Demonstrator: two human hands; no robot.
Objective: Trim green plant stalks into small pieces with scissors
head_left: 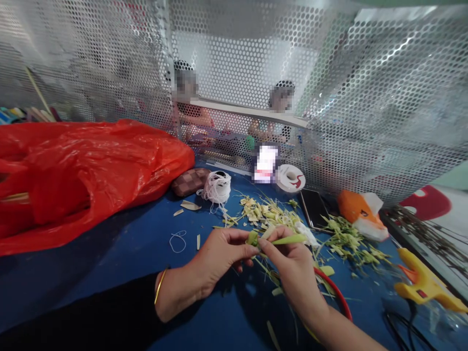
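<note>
My left hand (223,253) pinches a small folded piece of green leaf (252,238) between thumb and fingers. Right against it, my right hand (292,263) grips a pale green leaf strip (290,239), whose end sticks out to the right past the fingers. The fingertips of both hands meet at the folded piece, so part of it is hidden. Beneath and behind the hands lies a heap of leaf scraps (268,214). A red curved band (338,295) shows beside my right wrist; I cannot tell what it belongs to.
A red plastic bag (109,165) fills the left. Behind stand a ball of white string (218,187), a checked pouch (190,182), a lit screen (265,163), a white spool (291,178) and a phone (315,209). A yellow glue gun (426,282) lies right. People sit beyond the perforated metal panel (234,53).
</note>
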